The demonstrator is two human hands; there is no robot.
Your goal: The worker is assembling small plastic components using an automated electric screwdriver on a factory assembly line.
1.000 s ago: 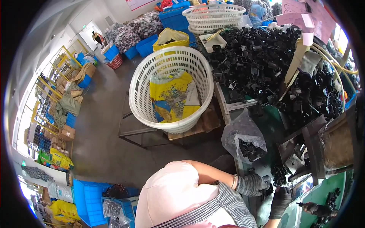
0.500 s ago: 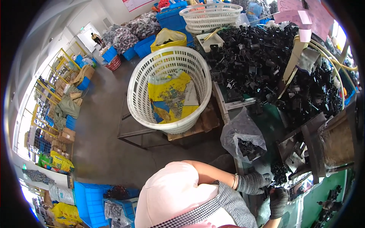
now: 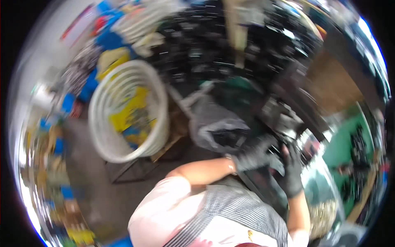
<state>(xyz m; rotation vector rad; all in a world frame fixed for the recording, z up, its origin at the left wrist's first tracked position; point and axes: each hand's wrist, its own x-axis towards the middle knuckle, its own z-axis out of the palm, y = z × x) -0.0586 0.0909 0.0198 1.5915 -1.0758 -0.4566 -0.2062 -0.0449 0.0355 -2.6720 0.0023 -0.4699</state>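
Observation:
Motion blurs the whole picture. My left hand [image 3: 256,151], in a dark grey glove, reaches in beside a clear plastic bag [image 3: 201,123] of small black parts [image 3: 226,138]. To its right my right hand [image 3: 293,175], also gloved, points away from me with its thumb to the left. The two hands are close together over the bench, near a metal fixture [image 3: 282,117]. Smearing hides whether either hand holds a part.
A large heap of black parts [image 3: 197,37] covers the far bench. At the left a white slatted basket [image 3: 96,123] holds a yellow sack [image 3: 127,111]. Brown board [image 3: 333,82] stands at the right, by a green surface [image 3: 341,136] with more black parts.
My view has swung to the right, so the basket and bench appear further left and tilted. My hands show higher in the picture, and more of my striped apron shows.

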